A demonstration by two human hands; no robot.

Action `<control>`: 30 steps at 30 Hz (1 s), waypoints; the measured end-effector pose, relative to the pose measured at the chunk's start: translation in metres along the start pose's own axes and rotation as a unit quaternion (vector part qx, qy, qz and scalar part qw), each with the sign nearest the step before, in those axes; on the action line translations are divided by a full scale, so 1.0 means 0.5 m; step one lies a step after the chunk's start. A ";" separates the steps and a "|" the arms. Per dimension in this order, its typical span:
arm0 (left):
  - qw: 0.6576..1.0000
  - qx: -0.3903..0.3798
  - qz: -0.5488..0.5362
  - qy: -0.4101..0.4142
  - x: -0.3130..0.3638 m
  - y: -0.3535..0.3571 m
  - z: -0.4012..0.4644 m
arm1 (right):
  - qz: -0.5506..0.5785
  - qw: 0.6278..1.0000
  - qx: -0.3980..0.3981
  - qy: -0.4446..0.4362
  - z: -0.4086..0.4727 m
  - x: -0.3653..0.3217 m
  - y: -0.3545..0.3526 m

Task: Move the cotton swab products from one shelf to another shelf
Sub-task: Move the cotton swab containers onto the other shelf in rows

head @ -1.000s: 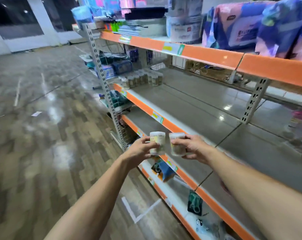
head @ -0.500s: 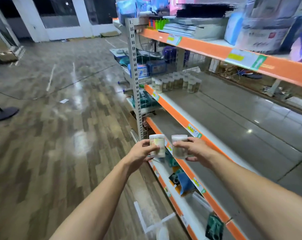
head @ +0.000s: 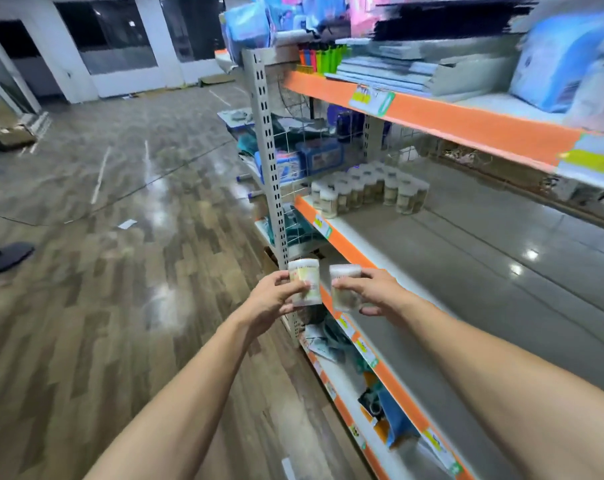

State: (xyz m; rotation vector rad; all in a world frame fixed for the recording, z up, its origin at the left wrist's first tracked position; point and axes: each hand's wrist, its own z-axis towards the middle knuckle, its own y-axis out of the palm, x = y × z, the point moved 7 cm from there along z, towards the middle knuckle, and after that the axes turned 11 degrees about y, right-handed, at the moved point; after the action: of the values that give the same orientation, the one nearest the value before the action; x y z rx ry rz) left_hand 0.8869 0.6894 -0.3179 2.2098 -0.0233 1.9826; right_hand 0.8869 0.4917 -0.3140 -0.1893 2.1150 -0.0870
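Observation:
My left hand (head: 273, 301) grips a clear cotton swab jar (head: 304, 280) with a white lid and a yellow label. Beside it, my right hand (head: 371, 292) holds a second cotton swab jar (head: 344, 287) of the same kind. Both jars are upright in the air, in front of the orange edge of the shelf rack. Farther ahead, several like jars (head: 370, 190) stand grouped at the left end of the grey middle shelf (head: 467, 258), against a wire divider.
The orange-edged top shelf (head: 467, 123) holds lighters, flat boxes and blue packs. Lower shelves (head: 373, 403) carry small hanging packets. A perforated grey upright (head: 269, 174) ends the rack. Wood-pattern floor (head: 103, 271) lies to the left, with a black stand base (head: 2, 256).
The view has moved forward along the rack, so the grouped jars on the middle shelf are nearer. Both hands still hold their jars in front of me.

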 end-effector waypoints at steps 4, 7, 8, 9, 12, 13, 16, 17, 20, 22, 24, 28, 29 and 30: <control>1.000 -0.012 0.008 0.010 0.038 -0.002 0.091 | 0.004 1.000 0.015 0.007 0.064 -0.052 -0.019; 0.999 -0.035 0.016 0.013 0.058 0.010 0.150 | 0.013 0.999 0.038 0.011 0.106 -0.078 -0.041; 0.999 -0.035 0.022 0.010 0.060 0.013 0.167 | 0.019 0.999 0.042 0.011 0.115 -0.083 -0.046; 0.999 -0.032 0.026 0.007 0.062 0.015 0.180 | 0.028 0.999 0.044 0.007 0.124 -0.086 -0.051; 0.997 -0.060 0.038 0.011 0.057 0.037 0.240 | 0.044 0.997 0.070 0.007 0.153 -0.093 -0.079; 0.996 -0.076 0.038 0.014 0.055 0.046 0.259 | 0.039 0.996 0.082 0.008 0.161 -0.093 -0.091; 0.990 -0.117 0.073 0.032 0.053 0.073 0.315 | 0.033 0.994 0.106 0.010 0.180 -0.092 -0.121; 0.988 -0.127 0.084 0.037 0.055 0.083 0.335 | 0.032 0.992 0.120 0.008 0.192 -0.091 -0.133; 0.978 -0.164 0.119 0.053 0.058 0.115 0.398 | 0.016 0.984 0.178 0.007 0.225 -0.093 -0.171; 0.969 -0.185 0.154 0.063 0.059 0.134 0.445 | 0.026 0.977 0.212 0.016 0.254 -0.095 -0.195; 0.953 -0.209 0.205 0.081 0.063 0.152 0.488 | 0.032 0.974 0.223 0.020 0.277 -0.106 -0.207; 0.916 -0.265 0.279 0.117 0.063 0.187 0.584 | 0.053 0.963 0.264 0.027 0.332 -0.127 -0.226; 0.905 -0.284 0.292 0.119 0.062 0.197 0.600 | 0.057 0.958 0.280 0.032 0.337 -0.131 -0.232; 0.891 -0.307 0.311 0.125 0.062 0.208 0.621 | 0.061 0.954 0.292 0.030 0.345 -0.139 -0.236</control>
State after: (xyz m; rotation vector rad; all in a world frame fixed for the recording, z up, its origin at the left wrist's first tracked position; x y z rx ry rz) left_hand 1.1832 0.5472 -0.3060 1.6217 -1.2754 2.1004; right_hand 1.0813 0.3895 -0.3296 0.3002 2.0601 -0.6396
